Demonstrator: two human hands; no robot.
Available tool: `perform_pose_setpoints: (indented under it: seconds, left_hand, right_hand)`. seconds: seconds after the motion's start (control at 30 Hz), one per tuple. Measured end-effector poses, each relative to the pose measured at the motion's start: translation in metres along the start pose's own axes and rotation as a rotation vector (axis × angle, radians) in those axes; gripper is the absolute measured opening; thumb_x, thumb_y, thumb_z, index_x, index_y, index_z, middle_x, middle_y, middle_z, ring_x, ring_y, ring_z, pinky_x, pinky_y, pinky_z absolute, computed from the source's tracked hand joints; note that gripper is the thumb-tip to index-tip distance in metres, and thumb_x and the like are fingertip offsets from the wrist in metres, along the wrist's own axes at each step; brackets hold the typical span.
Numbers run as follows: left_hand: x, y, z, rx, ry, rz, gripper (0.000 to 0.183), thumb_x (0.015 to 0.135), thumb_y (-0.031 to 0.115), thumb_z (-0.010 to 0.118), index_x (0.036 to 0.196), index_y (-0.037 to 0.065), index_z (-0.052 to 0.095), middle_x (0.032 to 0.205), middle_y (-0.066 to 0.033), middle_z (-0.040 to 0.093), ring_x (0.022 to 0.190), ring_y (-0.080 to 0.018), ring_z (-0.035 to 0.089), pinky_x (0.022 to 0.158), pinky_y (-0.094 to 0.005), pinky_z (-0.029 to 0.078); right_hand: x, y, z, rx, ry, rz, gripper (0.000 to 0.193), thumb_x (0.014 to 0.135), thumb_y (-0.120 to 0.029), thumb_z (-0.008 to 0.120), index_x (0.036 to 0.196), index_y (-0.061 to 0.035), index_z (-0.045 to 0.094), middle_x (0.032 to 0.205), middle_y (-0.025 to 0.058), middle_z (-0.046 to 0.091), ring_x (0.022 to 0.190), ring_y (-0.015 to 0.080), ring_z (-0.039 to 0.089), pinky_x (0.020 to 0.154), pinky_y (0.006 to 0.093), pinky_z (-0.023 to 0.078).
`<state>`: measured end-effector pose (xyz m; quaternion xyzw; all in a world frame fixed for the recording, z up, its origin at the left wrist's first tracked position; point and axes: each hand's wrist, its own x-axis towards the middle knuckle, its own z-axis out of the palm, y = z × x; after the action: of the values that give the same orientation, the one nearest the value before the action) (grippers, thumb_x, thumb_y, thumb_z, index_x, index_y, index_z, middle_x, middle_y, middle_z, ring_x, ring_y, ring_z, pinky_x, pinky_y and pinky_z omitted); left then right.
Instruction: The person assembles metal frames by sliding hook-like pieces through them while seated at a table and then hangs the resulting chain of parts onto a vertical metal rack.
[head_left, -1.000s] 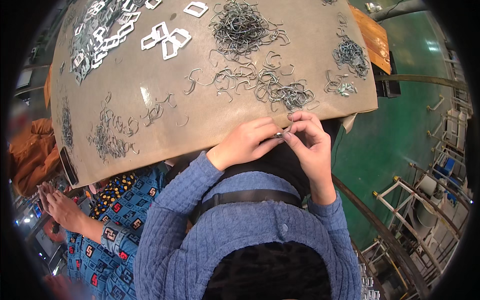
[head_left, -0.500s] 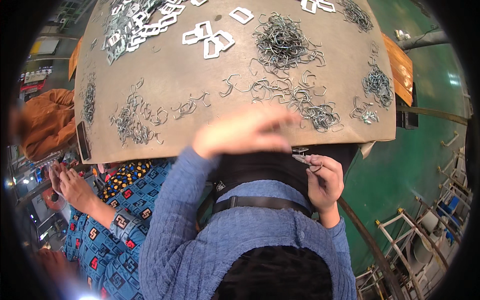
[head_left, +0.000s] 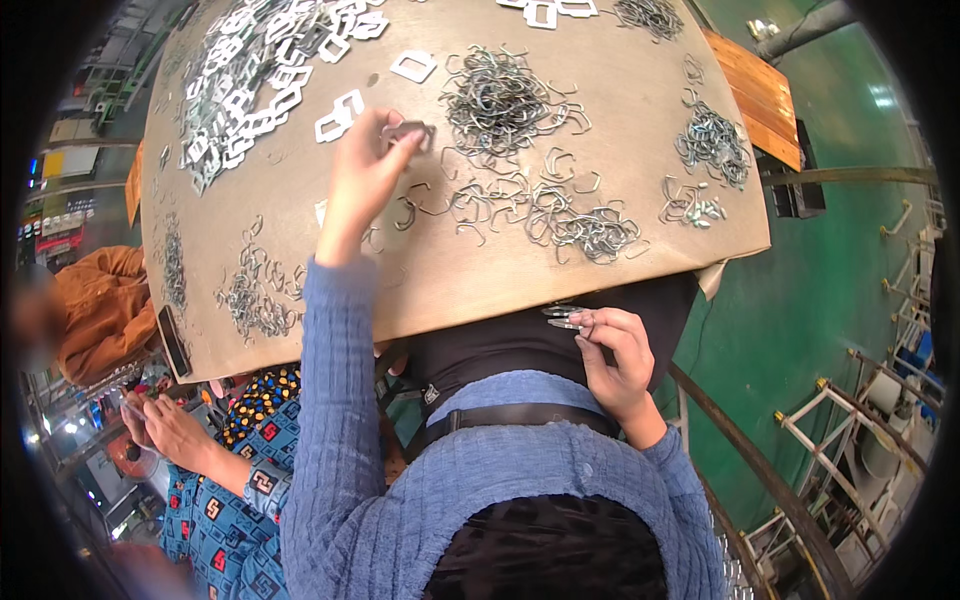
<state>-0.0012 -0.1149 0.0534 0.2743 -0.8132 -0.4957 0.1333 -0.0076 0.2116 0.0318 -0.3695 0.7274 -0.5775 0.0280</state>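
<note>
My left hand (head_left: 368, 165) reaches over the table, its thumb and fingers closed on a flat rectangular metal frame (head_left: 425, 131), slightly blurred. White frames of like shape (head_left: 333, 120) lie just beyond it. To its right sits a tangled heap of bent wire hooks (head_left: 495, 105). Near my lap, off the table's front edge, my right hand (head_left: 618, 365) is closed on thin shiny metal pieces (head_left: 562, 317). They stick out past the fingertips, mostly edge-on, and their exact kind is hard to make out.
A large pile of frames (head_left: 265, 85) covers the far left of the brown table (head_left: 340, 285). More hooks (head_left: 590, 230) lie scattered nearer me, with other heaps (head_left: 712, 145) at the right. On my left, a person in a patterned blue sleeve (head_left: 265, 485) works close by.
My left hand has moved from the table's front edge away to the far left, and now holds a frame. My right hand stays near my lap. The whole view has turned somewhat.
</note>
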Motion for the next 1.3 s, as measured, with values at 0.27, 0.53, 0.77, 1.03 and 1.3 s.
perform_pose_setpoints:
  seconds: [0.27,0.53,0.77,1.03,1.3]
  left_hand:
    - [-0.100,0.033,0.077,-1.241,-0.487,-0.611,0.028,0.093,0.007,0.055,0.119,0.001,0.046,0.110,-0.0117,0.060,0.093,-0.0202,0.064,0.088,-0.0349,0.055]
    - [-0.117,0.033,0.085,-0.959,-0.558,-0.424,0.017,0.091,0.008,0.060,0.104,0.007,0.049,0.100,-0.0086,0.065,0.089,-0.0149,0.064,0.079,-0.0296,0.054]
    - [-0.121,0.037,0.085,-0.971,-0.540,-0.424,0.017,0.090,0.008,0.061,0.100,0.007,0.046,0.099,-0.0095,0.065,0.091,-0.0155,0.065,0.078,-0.0284,0.054]
    - [-0.123,0.050,0.083,-0.395,-0.546,0.381,0.017,0.079,-0.005,0.064,0.087,0.004,0.053,0.098,-0.0135,0.066,0.091,-0.0214,0.065,0.081,-0.0321,0.052]
    - [-0.127,0.016,0.098,-0.374,-0.520,0.486,0.016,0.076,-0.002,0.068,0.085,0.004,0.055,0.088,-0.0097,0.065,0.083,-0.0261,0.065,0.072,-0.0336,0.052]
  right_hand:
    - [0.010,-0.002,0.000,-0.038,-0.029,-0.012,0.021,0.072,0.011,0.069,0.088,0.0001,0.059,0.095,0.0118,0.062,0.086,0.0241,0.064,0.073,0.0315,0.053]
    - [0.009,0.000,0.005,-0.108,-0.040,-0.053,0.021,0.072,0.007,0.070,0.090,-0.0005,0.060,0.095,0.0121,0.062,0.082,0.0263,0.064,0.068,0.0338,0.054]
    - [0.006,0.003,0.003,-0.122,-0.047,-0.081,0.022,0.073,0.005,0.070,0.091,-0.0014,0.061,0.095,0.0119,0.061,0.081,0.0259,0.064,0.067,0.0335,0.054]
    - [-0.003,0.006,-0.002,-0.200,-0.057,-0.014,0.025,0.069,0.008,0.070,0.091,-0.0004,0.061,0.096,0.0122,0.061,0.082,0.0270,0.064,0.067,0.0323,0.055]
    - [-0.007,0.018,-0.029,-0.419,-0.021,-0.090,0.042,0.069,-0.022,0.079,0.103,-0.0056,0.060,0.100,0.0109,0.059,0.093,0.0286,0.060,0.096,0.0505,0.041]
